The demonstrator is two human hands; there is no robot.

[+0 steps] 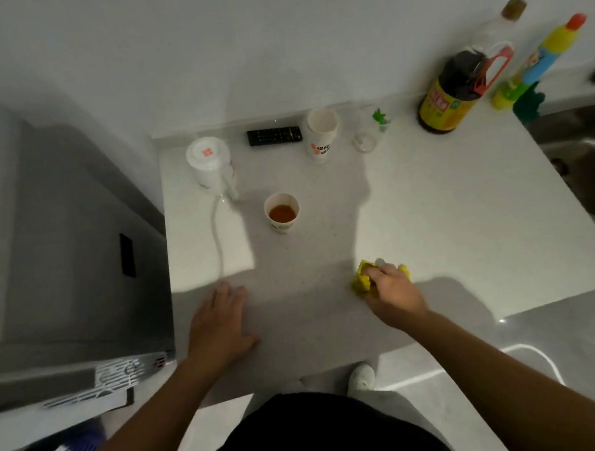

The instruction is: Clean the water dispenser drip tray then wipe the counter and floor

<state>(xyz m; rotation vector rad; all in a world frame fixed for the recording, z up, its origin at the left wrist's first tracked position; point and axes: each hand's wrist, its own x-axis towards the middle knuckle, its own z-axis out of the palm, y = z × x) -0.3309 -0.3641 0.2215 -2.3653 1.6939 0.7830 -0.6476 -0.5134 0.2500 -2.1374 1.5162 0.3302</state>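
Yellow cloth (361,280), bunched on the counter (446,215) near its front edge: likely soft, light and limp, best held as a wad from above, as the right hand (394,290) has it, fingers (380,272) curled over it; left hand (218,322) flat on the counter, fingers straight.

R hand (391,291) grips yellow cloth (360,279) on counter (447,222); L hand (220,322) flat.
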